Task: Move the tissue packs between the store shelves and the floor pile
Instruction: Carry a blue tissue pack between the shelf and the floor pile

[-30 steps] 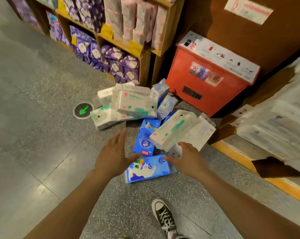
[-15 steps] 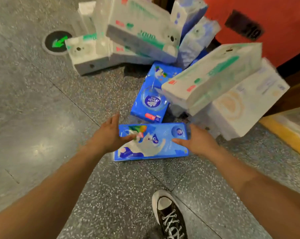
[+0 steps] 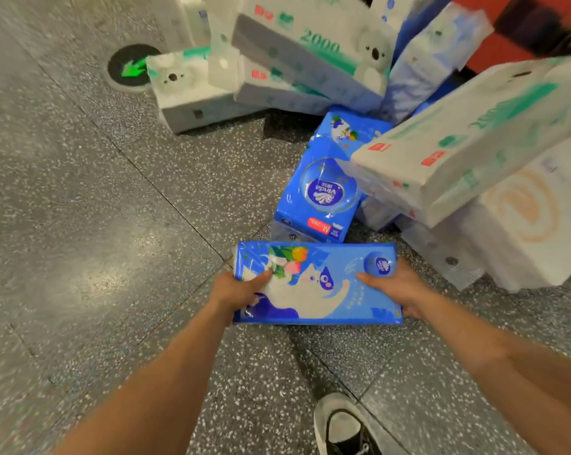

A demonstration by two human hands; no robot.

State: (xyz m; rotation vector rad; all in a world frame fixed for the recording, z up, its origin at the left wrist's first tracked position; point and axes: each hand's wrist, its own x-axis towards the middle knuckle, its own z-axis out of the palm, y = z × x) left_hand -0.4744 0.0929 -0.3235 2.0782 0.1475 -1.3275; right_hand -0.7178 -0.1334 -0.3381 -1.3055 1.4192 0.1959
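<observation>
Speckled grey terrazzo floor [image 3: 113, 224], glossy, with a green arrow marker [image 3: 131, 67] at upper left. Tissue packs lie loosely heaped at upper right: a white koala-print pack [image 3: 310, 54] rests tilted on others, a second blue pack [image 3: 320, 192] lies flat, and a large white green-print pack [image 3: 458, 152] leans over its right side, propped on an orange-swirl pack [image 3: 524, 231]. The blue cat-print pack [image 3: 317, 290] sits nearest the person, just in front of the second blue pack. The left hand [image 3: 235, 293] grips its left end, thumb pressed on the top face and fingers curled round the edge. The right hand [image 3: 396, 287] grips the right end likewise. Whether the pack has cleared the floor cannot be determined. Judged stage: pick-up from the heap, shelf placement outstanding. Hazards noted: the film wrap looks slick, so an end-only hold may slip or let the soft pack sag in the middle. The leaning green-print pack appears poorly supported and could slide if a rising corner knocks it. A shoe [image 3: 343, 425] stands close below, so a dropped pack would land underfoot.
</observation>
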